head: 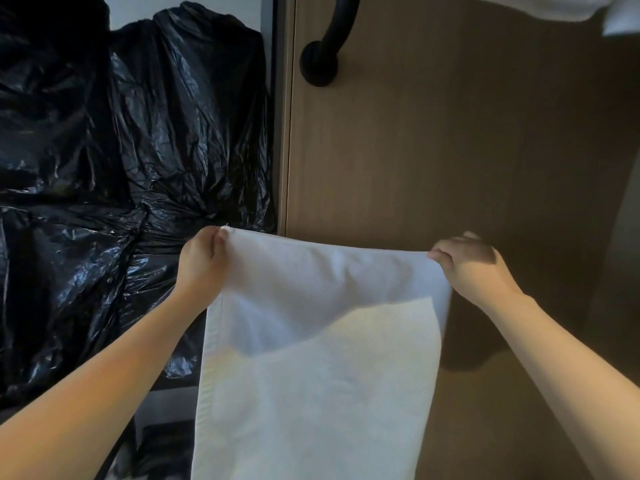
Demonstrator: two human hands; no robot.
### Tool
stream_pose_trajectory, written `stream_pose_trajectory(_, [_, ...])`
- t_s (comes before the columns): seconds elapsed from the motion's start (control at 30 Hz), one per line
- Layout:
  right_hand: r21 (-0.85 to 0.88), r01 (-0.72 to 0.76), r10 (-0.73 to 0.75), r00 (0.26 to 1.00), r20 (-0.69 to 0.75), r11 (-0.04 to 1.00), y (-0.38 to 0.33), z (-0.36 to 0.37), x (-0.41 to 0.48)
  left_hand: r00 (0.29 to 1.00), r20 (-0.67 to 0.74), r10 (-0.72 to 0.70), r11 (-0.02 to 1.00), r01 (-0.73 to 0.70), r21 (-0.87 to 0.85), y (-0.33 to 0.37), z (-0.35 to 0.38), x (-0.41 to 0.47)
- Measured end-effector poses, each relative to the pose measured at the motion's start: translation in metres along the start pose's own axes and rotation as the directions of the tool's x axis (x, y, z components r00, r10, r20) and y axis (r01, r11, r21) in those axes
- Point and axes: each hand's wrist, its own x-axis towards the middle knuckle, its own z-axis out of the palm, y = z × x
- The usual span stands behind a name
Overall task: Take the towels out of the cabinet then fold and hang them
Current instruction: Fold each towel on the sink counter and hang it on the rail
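Note:
A white towel (322, 358) hangs flat in front of me, stretched by its top edge and running down out of the bottom of the view. My left hand (201, 261) pinches its upper left corner. Its upper right corner is gripped by my right hand (471, 268). A black curved rail (329, 36) is fixed to the wooden panel (433, 150) above the towel. More white cloth (554, 8) shows at the top right edge, cut off by the frame.
Crumpled black plastic bags (121, 168) fill the open space to the left of the wooden panel. Below the panel on the right lies a tan floor (485, 410) with a dark shadow.

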Motion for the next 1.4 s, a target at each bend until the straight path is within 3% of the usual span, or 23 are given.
stream_pose_trajectory(0.2, [0.113, -0.106, 0.095, 0.991, 0.098, 0.988, 0.0, 0.009, -0.013, 0.999, 0.037, 0.01, 1.0, -0.011, 0.021, -0.007, 0.009, -0.007])
stream_pose_trajectory(0.33, [0.07, -0.118, 0.107, 0.983, 0.149, 0.99, 0.001, 0.026, -0.027, 0.993, 0.1, -0.06, 0.998, 0.056, 0.041, -0.018, 0.021, -0.022])
stream_pose_trajectory(0.43, [0.046, -0.131, 0.119, 0.971, 0.209, 0.99, 0.006, 0.041, -0.043, 0.984, 0.176, -0.004, 0.999, -0.004, 0.047, -0.023, 0.028, -0.052])
stream_pose_trajectory(0.57, [0.27, -0.111, 0.053, 0.975, 0.216, 0.956, -0.018, 0.06, -0.08, 0.946, 0.318, 0.072, 0.997, -0.08, 0.012, -0.023, 0.043, -0.106])
stream_pose_trajectory(0.73, [0.613, -0.1, -0.102, 0.953, 0.286, 0.784, -0.066, 0.1, -0.147, 0.887, 0.441, 0.137, 0.99, -0.131, -0.044, -0.018, 0.047, -0.156])
stream_pose_trajectory(0.93, [0.797, -0.158, -0.098, 0.96, 0.262, 0.583, -0.095, 0.124, -0.181, 0.877, 0.452, 0.163, 0.982, -0.103, -0.155, -0.008, 0.038, -0.184])
stream_pose_trajectory(1.1, [0.82, -0.12, -0.126, 0.966, 0.227, 0.56, -0.105, 0.129, -0.183, 0.882, 0.441, 0.168, 0.979, -0.097, -0.179, -0.001, 0.032, -0.198])
stream_pose_trajectory(1.2, [0.784, -0.12, -0.079, 0.974, 0.21, 0.608, -0.107, 0.131, -0.186, 0.871, 0.479, 0.106, 0.986, -0.028, -0.166, -0.005, 0.027, -0.204])
stream_pose_trajectory(1.3, [0.778, -0.181, 0.01, 0.975, 0.22, 0.602, -0.104, 0.133, -0.194, 0.793, 0.609, 0.005, 0.994, 0.063, -0.09, -0.02, 0.017, -0.214])
stream_pose_trajectory(1.4, [0.765, -0.221, 0.029, 0.966, 0.256, 0.604, -0.105, 0.132, -0.2, 0.816, 0.575, -0.054, 0.991, 0.116, -0.072, -0.03, 0.01, -0.227])
